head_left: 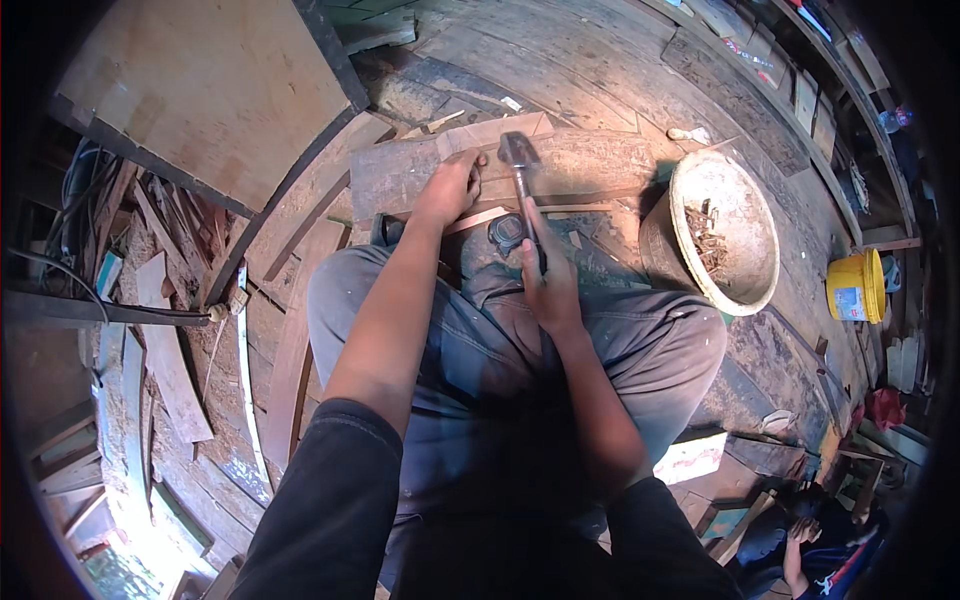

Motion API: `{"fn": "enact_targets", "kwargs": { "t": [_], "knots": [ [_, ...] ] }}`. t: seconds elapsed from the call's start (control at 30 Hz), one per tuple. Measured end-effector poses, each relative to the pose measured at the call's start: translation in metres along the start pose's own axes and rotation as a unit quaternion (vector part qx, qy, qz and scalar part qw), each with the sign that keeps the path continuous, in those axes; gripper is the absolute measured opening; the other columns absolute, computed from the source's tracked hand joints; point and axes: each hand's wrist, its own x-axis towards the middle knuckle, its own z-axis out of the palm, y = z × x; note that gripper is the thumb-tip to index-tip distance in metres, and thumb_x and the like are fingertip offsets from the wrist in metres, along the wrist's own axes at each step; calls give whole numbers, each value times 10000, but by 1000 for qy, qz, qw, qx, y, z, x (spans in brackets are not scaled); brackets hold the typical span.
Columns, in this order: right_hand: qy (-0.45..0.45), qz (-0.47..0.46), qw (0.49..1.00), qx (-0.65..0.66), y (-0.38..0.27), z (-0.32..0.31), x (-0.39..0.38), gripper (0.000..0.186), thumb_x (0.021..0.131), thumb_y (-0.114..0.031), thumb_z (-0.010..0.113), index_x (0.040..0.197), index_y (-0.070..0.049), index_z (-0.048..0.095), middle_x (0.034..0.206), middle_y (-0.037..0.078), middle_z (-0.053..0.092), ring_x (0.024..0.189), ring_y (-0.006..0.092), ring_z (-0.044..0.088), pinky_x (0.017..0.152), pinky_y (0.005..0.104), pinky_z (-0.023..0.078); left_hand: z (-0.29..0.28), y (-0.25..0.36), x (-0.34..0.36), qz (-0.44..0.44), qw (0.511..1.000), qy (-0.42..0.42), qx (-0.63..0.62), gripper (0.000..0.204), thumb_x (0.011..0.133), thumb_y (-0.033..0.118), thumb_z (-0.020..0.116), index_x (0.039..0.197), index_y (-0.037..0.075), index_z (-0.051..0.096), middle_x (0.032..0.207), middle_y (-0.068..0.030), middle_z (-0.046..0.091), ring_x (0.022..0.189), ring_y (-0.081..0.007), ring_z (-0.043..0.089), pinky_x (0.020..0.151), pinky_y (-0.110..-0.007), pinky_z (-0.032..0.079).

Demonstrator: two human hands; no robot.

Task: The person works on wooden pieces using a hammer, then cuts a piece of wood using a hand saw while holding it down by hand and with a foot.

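My right hand is wrapped round the handle of a hammer. The hammer's dark metal head is over a thick wooden block in front of my knees. My left hand rests at the same block, left of the hammer head, with its fingers curled together. Whatever those fingers may pinch is too small to make out. Just beyond them a narrow, lighter wood strip lies along the block. A dark tape measure sits between my legs, near the hammer handle.
To the right stands a pale, dirty bucket with wood scraps inside; farther off is a yellow bucket. A plywood panel with a dark frame rises at upper left. Loose planks lie left. Another person sits at lower right.
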Motion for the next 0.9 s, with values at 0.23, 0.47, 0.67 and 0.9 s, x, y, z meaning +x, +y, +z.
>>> {"fn": "enact_targets", "kwargs": {
  "t": [0.23, 0.47, 0.67, 0.9],
  "knots": [
    [20, -37, 999, 8, -19, -11, 1, 462, 996, -72, 453, 1456, -32, 420, 1414, 188, 520, 1271, 339, 542, 1010, 385, 443, -1, 0, -1, -34, 999, -4, 2, 330, 812, 1, 633, 1121, 63, 535, 904, -153, 669, 871, -345, 661, 803, -439, 521],
    [-33, 19, 999, -17, -17, -7, 12, 462, 994, -57, 446, 1454, -28, 423, 1427, 200, 504, 1272, 336, 540, 1021, 365, 428, 1, -1, 1, -20, 1000, 7, -9, 346, 814, 16, 642, 1139, 69, 537, 853, -150, 676, 826, -341, 672, 771, -439, 527],
    [0, 8, 999, 48, -17, -14, 3, 469, 986, -58, 452, 1454, -44, 428, 1374, 224, 538, 1202, 353, 586, 958, 376, 461, 2, -2, 0, -40, 998, 17, -41, 400, 769, -20, 664, 1136, 76, 537, 827, -138, 666, 812, -346, 665, 753, -436, 521],
    [8, -54, 998, -27, -26, -16, 15, 459, 992, -70, 462, 1451, -77, 444, 1395, 189, 534, 1239, 348, 560, 992, 382, 447, 0, 0, -3, -16, 999, 36, -19, 380, 778, -18, 656, 1125, 79, 536, 842, -151, 665, 825, -347, 668, 749, -435, 522]
  ]
}}
